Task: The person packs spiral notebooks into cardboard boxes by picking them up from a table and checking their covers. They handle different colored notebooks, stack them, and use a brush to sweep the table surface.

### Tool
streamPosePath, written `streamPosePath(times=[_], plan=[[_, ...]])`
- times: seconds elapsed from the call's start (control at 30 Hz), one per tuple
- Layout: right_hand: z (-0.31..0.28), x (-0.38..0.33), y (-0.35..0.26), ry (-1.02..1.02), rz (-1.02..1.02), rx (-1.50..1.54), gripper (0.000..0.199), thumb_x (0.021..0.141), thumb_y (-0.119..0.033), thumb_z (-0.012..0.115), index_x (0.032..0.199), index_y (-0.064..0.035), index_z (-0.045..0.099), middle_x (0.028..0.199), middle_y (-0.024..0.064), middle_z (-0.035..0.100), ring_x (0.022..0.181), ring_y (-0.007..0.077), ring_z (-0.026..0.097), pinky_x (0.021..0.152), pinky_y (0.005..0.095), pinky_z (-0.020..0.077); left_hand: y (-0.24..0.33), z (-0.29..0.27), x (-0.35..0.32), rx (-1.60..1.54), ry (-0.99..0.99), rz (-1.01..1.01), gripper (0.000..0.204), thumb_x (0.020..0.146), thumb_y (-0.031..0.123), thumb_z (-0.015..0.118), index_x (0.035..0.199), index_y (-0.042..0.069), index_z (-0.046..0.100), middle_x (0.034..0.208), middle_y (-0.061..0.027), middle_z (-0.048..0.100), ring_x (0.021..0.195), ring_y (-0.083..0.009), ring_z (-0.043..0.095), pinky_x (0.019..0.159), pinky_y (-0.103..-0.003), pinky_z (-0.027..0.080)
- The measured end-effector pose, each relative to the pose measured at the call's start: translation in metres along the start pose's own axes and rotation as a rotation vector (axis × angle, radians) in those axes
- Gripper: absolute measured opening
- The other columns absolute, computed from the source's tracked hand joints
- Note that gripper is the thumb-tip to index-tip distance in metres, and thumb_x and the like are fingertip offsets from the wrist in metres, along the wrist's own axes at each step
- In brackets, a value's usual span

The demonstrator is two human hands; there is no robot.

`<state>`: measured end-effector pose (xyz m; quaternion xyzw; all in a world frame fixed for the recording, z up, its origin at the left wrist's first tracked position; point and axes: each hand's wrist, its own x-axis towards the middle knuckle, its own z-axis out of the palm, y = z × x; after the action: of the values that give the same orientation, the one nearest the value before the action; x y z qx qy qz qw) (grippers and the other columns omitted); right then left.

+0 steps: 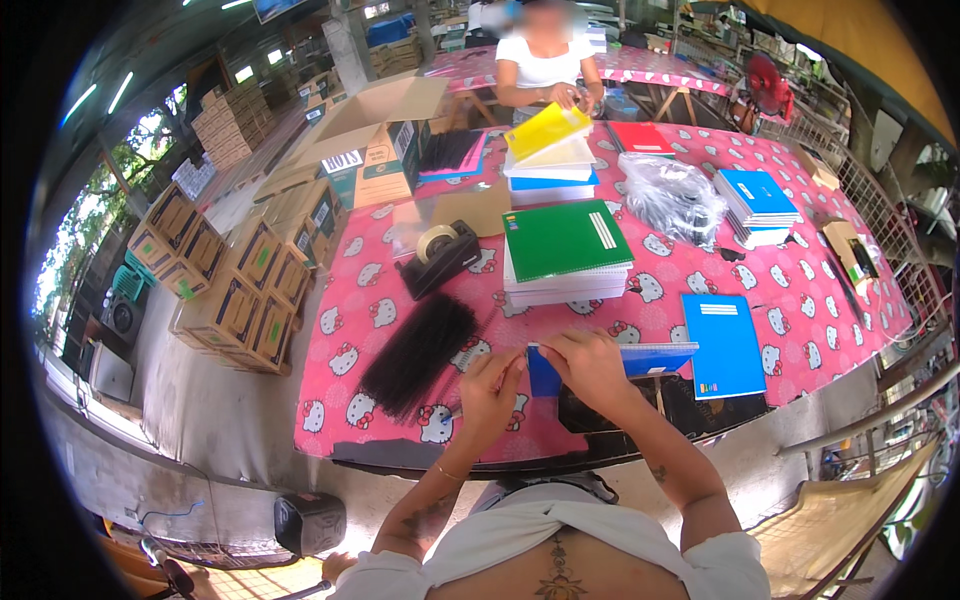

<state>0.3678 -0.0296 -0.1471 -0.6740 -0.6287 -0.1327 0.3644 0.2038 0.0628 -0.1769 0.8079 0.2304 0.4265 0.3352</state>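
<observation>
A blue notebook (pixel 655 357) stands on its long edge at the near side of the table. My right hand (pixel 590 370) is closed on its left end. Pinched fingers of my left hand (pixel 490 392) meet that same corner; what they hold, if anything, is too small to make out. To the left lies a heap of thin black spiral binding coils (pixel 420 352). Flat on the right rests another blue notebook (pixel 724 345). Just beyond my hands is a stack of notebooks topped by a green cover (pixel 568 240).
A black tape dispenser (pixel 440 255) stands behind the coils. Farther back are a yellow-topped stack (pixel 550 132), a clear plastic bag (pixel 672 200), a blue notebook stack (pixel 758 200) and an open carton (pixel 375 150). A co-worker (pixel 545 65) stands across the pink table (pixel 345 400). Boxes (pixel 250 285) are piled left.
</observation>
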Motion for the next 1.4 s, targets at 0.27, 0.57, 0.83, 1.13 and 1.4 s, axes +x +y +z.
streamPosePath(times=[0.27,0.57,0.83,1.13,1.4], plan=[[0.001,0.000,0.001,0.016,0.001,0.001,0.010,0.086,-0.019,0.070,0.090,-0.0112,0.072,0.077,0.0056,0.066,0.069,0.0282,0.065,0.067,0.0419,0.0492,-0.003,0.005,0.002,0.027,0.083,0.053,0.019,0.085,0.003,0.069,0.103,0.002,0.072,0.086,-0.0120,0.067,0.079,-0.0274,0.063,0.070,-0.039,0.049],[-0.012,0.000,0.004,-0.173,0.008,0.083,0.016,0.085,-0.018,0.072,0.100,-0.0116,0.071,0.090,0.0064,0.071,0.082,0.0282,0.069,0.073,0.0432,0.0512,-0.005,-0.024,0.042,0.192,-0.322,0.282,0.021,0.083,0.007,0.075,0.103,0.004,0.069,0.086,-0.0106,0.065,0.073,-0.0289,0.065,0.066,-0.039,0.052],[-0.017,0.007,0.008,-0.289,0.068,0.180,0.020,0.082,-0.013,0.074,0.101,-0.0066,0.070,0.099,0.0116,0.071,0.090,0.0346,0.067,0.076,0.0444,0.0535,-0.013,-0.020,0.061,0.175,-0.506,0.411,0.035,0.084,0.013,0.076,0.116,0.007,0.063,0.096,-0.0097,0.059,0.069,-0.0325,0.062,0.064,-0.039,0.051],[-0.016,0.007,0.017,-0.277,0.061,0.247,0.019,0.080,-0.012,0.075,0.095,-0.0022,0.069,0.094,0.0154,0.068,0.089,0.0374,0.066,0.077,0.0458,0.0521,-0.005,-0.024,0.061,0.221,-0.566,0.274,0.029,0.087,0.017,0.073,0.113,0.009,0.065,0.089,-0.0097,0.061,0.070,-0.0307,0.063,0.060,-0.039,0.051],[-0.018,0.011,0.021,-0.338,0.035,0.281,0.022,0.079,-0.013,0.075,0.098,-0.0029,0.070,0.096,0.0156,0.068,0.093,0.0367,0.065,0.080,0.0454,0.0513,0.002,-0.014,0.055,0.259,-0.413,0.365,0.022,0.088,0.019,0.072,0.103,0.005,0.066,0.086,-0.0098,0.060,0.067,-0.0313,0.061,0.060,-0.039,0.051]])
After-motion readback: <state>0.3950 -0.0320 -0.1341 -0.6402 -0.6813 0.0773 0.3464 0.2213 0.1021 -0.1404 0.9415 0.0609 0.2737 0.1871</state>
